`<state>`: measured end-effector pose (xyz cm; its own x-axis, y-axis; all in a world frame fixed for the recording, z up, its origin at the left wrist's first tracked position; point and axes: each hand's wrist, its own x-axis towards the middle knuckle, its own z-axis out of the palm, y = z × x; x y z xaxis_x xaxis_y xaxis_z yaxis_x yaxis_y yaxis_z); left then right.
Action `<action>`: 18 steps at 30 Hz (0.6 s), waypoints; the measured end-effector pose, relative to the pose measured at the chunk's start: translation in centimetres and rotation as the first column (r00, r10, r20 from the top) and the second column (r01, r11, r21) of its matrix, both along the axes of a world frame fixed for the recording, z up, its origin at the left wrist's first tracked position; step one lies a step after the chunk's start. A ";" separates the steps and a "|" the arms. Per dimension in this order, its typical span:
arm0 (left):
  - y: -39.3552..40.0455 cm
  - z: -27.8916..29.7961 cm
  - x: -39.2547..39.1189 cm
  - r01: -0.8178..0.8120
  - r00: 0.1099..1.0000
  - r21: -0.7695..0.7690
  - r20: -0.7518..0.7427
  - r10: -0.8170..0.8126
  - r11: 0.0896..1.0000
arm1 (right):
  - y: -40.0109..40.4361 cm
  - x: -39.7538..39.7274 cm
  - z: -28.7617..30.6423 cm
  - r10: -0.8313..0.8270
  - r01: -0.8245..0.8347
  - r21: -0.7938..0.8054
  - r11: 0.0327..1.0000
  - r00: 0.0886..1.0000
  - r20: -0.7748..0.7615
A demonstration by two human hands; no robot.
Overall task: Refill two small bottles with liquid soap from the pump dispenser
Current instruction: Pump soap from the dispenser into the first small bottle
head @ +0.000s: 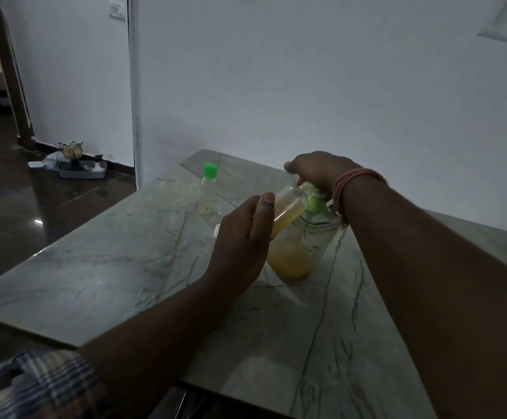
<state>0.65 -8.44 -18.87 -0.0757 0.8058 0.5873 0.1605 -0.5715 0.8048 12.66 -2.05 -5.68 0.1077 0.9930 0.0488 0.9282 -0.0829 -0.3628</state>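
Two small bottles are present on or over the grey veined stone surface (101, 267). One, a capped bottle (207, 192) with a green screw cap (210, 170), stands upright near the far left corner of the surface, clear-walled, with only a thin yellowish residue at its base. It stands apart from both hands. A small white item shows just beyond the left hand; what it is cannot be told.

The open bottle (288, 208), also clear plastic, is tilted with its mouth raised towards the dispenser head and holds amber liquid along its lower side. The left hand (241, 243) grips its lower part, thumb laid along the body, and hides its base. The pump dispenser (299, 252) stands towards the far edge of the surface, a clear rounded jar roughly a third full of cloudy yellow soap, with a pale green collar. The right hand (315, 170) presses on the pump head from above, covering it; red bands circle that wrist.

On the dark polished floor beyond the left edge lies a grey tray (82, 170) of oddments against the white wall.
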 end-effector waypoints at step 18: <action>-0.5 -0.4 0.2 0.037 0.999 -0.004 -0.018 -0.037 0.999 | -0.9 -0.1 0.5 0.036 -0.036 -0.017 0.999 0.999 -0.001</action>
<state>0.82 -8.96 -19.30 -0.0351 0.8101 0.5853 0.1533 -0.5744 0.8041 12.51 -2.94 -5.21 0.0717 0.9969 0.0321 0.9306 -0.0553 -0.3619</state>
